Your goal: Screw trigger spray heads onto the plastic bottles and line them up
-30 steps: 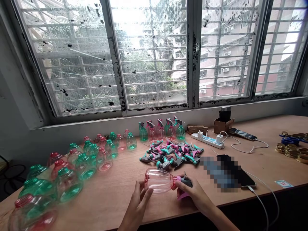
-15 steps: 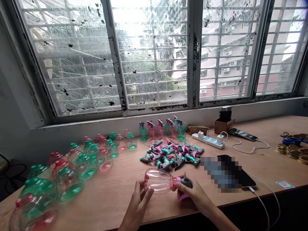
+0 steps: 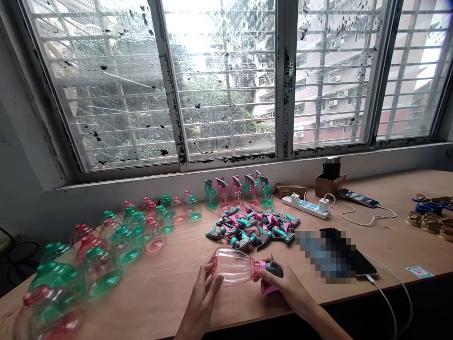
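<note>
So, left hand [image 3: 200,300]: fingers [image 3: 216,283] half curled round the base end of the pink bottle [image 3: 233,265], grasping it.
Right hand [image 3: 286,285]: fingers [image 3: 264,275] pinched on the grey-pink spray head [image 3: 273,269] at the bottle neck, closed on it.
Pink bottle: on its side, lower centre of frame, neck pointing right, just over the table [image 3: 170,283].
Spray head pile [image 3: 253,226]: just above the bottle in frame, apart from both hands.
Empty bottles [image 3: 123,236]: left of frame, untouched.

Daylit barred windows [image 3: 219,80] above wooden table [image 3: 399,241]
</note>
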A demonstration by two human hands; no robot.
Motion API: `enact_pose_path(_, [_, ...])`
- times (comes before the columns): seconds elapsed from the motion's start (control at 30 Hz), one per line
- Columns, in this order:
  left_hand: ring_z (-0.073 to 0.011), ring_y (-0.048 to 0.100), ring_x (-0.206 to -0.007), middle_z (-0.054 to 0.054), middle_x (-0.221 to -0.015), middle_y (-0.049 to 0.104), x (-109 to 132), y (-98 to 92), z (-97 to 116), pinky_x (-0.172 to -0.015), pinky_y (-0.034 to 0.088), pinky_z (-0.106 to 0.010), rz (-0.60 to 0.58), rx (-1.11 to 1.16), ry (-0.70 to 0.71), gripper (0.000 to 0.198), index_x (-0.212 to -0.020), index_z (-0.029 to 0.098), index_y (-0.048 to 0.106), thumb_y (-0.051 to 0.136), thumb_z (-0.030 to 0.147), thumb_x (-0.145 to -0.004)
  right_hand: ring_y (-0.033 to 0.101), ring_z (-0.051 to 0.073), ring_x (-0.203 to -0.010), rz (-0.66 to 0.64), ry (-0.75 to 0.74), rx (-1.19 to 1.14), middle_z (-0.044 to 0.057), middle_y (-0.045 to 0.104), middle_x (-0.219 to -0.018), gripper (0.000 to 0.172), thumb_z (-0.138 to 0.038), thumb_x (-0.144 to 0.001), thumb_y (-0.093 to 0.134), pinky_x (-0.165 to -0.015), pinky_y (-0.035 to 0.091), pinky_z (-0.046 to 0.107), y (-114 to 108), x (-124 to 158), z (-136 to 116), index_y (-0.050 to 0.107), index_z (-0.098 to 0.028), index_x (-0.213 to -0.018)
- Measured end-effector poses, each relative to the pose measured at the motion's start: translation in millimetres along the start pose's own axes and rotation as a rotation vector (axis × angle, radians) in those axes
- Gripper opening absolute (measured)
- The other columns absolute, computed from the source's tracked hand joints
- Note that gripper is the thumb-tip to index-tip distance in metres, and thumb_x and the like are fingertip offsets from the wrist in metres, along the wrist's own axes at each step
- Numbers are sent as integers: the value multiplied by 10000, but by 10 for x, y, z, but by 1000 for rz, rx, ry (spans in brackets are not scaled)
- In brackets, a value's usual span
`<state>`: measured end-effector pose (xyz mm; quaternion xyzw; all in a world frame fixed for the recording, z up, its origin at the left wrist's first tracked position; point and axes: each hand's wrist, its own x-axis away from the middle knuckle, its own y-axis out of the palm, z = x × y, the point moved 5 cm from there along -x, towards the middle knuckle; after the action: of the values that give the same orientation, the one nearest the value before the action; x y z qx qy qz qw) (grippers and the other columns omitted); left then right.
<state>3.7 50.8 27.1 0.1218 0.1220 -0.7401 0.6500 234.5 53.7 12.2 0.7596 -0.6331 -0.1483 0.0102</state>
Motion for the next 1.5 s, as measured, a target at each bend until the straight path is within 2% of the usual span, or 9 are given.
enact_pose_path(0.1, [-381, 480, -1395, -136, -1525, 508, -11, -16, -12, -1125, 445, -496, -8, -49, 11, 463, -1210, 244, 637, 719, 530, -855, 651, 168, -579, 26, -8, -10, 58, 763, -764, 421, -528, -794, 797, -555, 504, 265, -8, -3, -10, 640, -161, -929])
enact_pose_path(0.27, [-358, 540, -1335, -122, -1385, 627, -6, -40, 15, -1118, 448, -477, 17, -115, 23, 498, -1249, 254, 620, 782, 439, -815, 646, 169, -578, 12, -5, 16, 53, 741, -711, 412, -524, -809, 784, -561, 501, 266, -4, 2, -1, 659, -142, -902])
enact_pose_path(0.43, [-354, 633, -1244, -120, -1294, 694, 3, 27, 55, -1057, 508, -469, -47, -10, -30, 411, -1155, 224, 618, 687, 525, -884, 649, 171, -576, -4, -3, 19, 44, 731, -701, 420, -530, -804, 784, -569, 505, 271, -4, 0, 9, 663, -140, -901])
enact_pose_path(0.57, [-340, 586, -1304, -122, -1331, 665, -13, -2, 10, -1105, 471, -460, -85, -53, -4, 403, -1210, 234, 603, 667, 500, -914, 648, 168, -575, 5, -7, 13, 56, 749, -744, 406, -518, -816, 777, -562, 500, 269, -9, -7, 10, 648, -148, -923])
enact_pose_path(0.67, [-329, 583, -1298, -131, -1381, 626, -26, -60, -76, -1120, 456, -467, -65, -86, -9, 440, -1252, 240, 583, 705, 464, -893, 653, 166, -584, 15, -10, -1, 62, 761, -781, 402, -509, -818, 779, -558, 498, 263, -11, -6, 9, 635, -156, -945])
enact_pose_path(0.8, [-350, 605, -1260, -136, -1309, 666, -19, -48, -138, -1080, 486, -477, -52, -80, -44, 470, -1148, 231, 594, 805, 466, -800, 652, 165, -577, 8, -9, 13, 50, 748, -726, 401, -502, -815, 786, -564, 503, 261, -3, 1, 0, 645, -146, -935])
enact_pose_path(0.93, [-348, 622, -1238, -129, -1225, 703, 8, 14, -78, -1065, 494, -465, -29, 3, -38, 434, -1101, 212, 602, 719, 551, -858, 654, 169, -574, -6, -7, 8, 38, 741, -698, 406, -510, -808, 789, -564, 510, 264, 1, 3, -1, 646, -150, -931])
enact_pose_path(1.3, [-343, 567, -1325, -143, -1424, 606, -13, 3, -71, -1113, 458, -445, -96, -43, -31, 487, -1218, 234, 558, 758, 483, -850, 650, 173, -576, -1, -6, 7, 56, 753, -736, 438, -553, -793, 783, -560, 517, 276, 2, 0, -7, 657, -153, -917])
enact_pose_path(1.5, [-338, 606, -1278, -128, -1320, 674, 23, 61, -16, -1073, 486, -435, -61, 17, -30, 423, -1158, 226, 578, 683, 540, -895, 658, 172, -589, -3, -1, 38, 67, 767, -766, 441, -556, -789, 785, -571, 518, 274, 9, 12, -35, 659, -152, -913])
